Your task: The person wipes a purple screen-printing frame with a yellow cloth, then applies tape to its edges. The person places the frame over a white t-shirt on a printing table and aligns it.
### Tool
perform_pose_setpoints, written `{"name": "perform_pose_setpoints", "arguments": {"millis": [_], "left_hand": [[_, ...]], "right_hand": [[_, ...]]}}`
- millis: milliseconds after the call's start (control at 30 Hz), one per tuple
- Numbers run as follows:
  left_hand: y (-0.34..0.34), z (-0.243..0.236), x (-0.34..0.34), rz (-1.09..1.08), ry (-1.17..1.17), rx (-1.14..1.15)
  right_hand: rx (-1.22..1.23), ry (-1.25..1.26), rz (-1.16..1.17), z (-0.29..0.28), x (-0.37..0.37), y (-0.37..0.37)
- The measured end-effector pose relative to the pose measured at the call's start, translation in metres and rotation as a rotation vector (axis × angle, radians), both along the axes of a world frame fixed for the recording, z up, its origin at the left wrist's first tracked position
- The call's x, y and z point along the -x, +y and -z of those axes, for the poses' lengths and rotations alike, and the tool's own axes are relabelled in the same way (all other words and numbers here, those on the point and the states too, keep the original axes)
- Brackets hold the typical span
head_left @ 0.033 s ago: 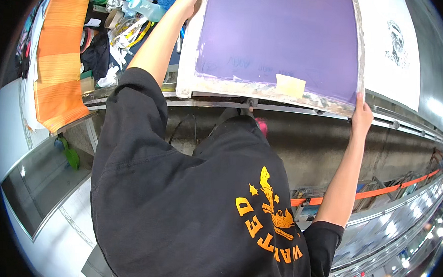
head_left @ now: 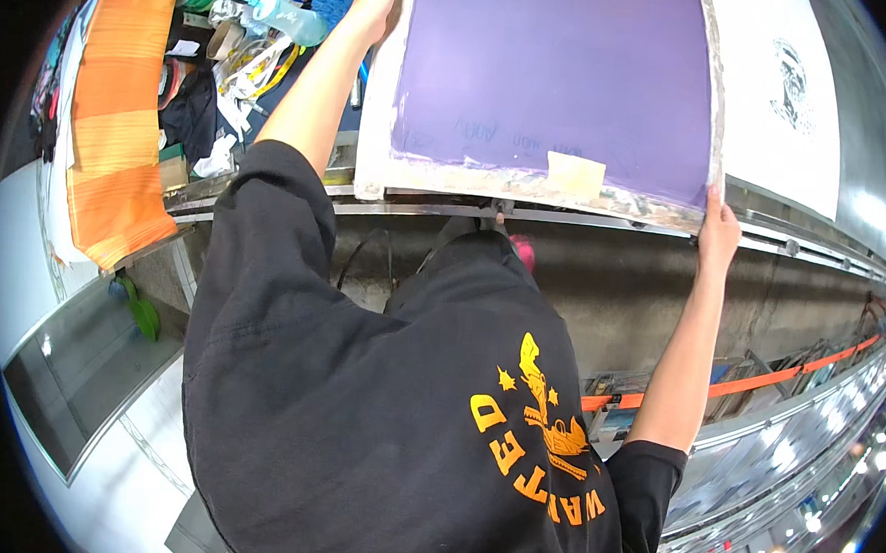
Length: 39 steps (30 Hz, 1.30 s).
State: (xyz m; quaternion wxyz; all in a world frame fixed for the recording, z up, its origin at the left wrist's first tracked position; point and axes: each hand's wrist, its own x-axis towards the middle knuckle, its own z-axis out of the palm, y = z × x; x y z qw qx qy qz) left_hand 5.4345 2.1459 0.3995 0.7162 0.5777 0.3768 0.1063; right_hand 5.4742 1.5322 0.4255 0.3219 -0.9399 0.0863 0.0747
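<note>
The framed purple screen (head_left: 554, 72) slips a touch to the left and toward the person at its right end, and the right hand (head_left: 720, 236) goes with it! The pale patch (head_left: 575, 175) on the near edge shifts left too, while the white sheet (head_left: 765, 53) with its dark print (head_left: 793, 90) barely budges. So I read this as a fine adjustment of the frame, not a big carry.

The right hand is closed on the lower right corner. Up top, the left hand (head_left: 375, 8) is at the frame's left side, cut by the picture's upper edge; how its fingers sit, I cannot tell.

And the screen? Directly in front of the person, its near edge over the metal rail (head_left: 416, 211), between the pale blue bottle (head_left: 291, 20) among the left-hand clutter and that white sheet on the right.
</note>
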Motion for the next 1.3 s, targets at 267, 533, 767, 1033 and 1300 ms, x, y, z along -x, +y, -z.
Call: {"name": "perform_pose_setpoints", "arguments": {"millis": [267, 533, 767, 1033, 1300], "left_hand": [[-0.020, 0.037, 0.052, 0.119, 0.369, -0.493], [-0.130, -0.052, -0.019, 0.309, -0.134, -0.800], [-0.280, -0.079, -0.063, 0.810, -0.328, -0.673], [-0.520, -0.115, -0.031, 1.596, -0.580, -0.510], [-0.629, -0.077, 0.229, 2.655, -0.639, -0.841]], "right_hand": [[-0.073, -0.025, 0.036, 0.020, 0.038, -0.017], [-0.264, -0.102, 0.484, 0.000, 0.222, -0.043], [-0.244, -0.132, 0.854, -0.040, 0.417, -0.013], [0.134, -0.497, 1.670, -0.044, 0.658, 0.033], [0.626, -0.435, 2.286, -0.014, 0.906, 0.093]]}}
